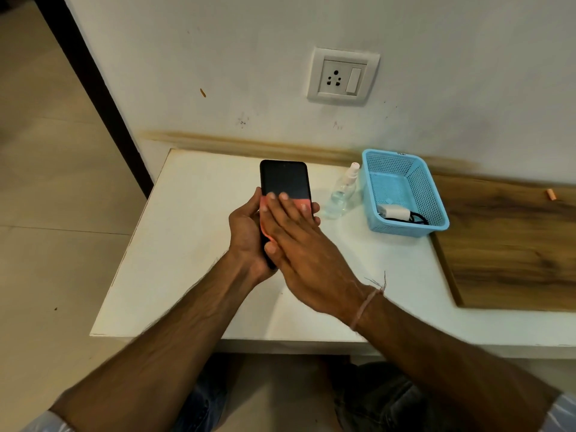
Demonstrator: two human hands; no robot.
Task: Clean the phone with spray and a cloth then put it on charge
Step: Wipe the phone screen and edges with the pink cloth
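A black phone [283, 177] is held upright above the white table [187, 244], screen facing me. My left hand [244, 232] grips its lower half from behind, fingertips curling round the right edge. My right hand [299, 241] lies flat on the screen with straight fingers, pressing a pink cloth [294, 202] against the glass. Only a strip of the cloth shows beyond the fingers. A clear spray bottle [341, 194] with a white nozzle stands on the table just right of the phone.
A blue mesh basket [436, 201] right of the bottle holds a white charger plug [393, 211] and a black cable. A wall socket with a switch [342, 77] sits above the table. A wooden board [514, 244] lies at the right.
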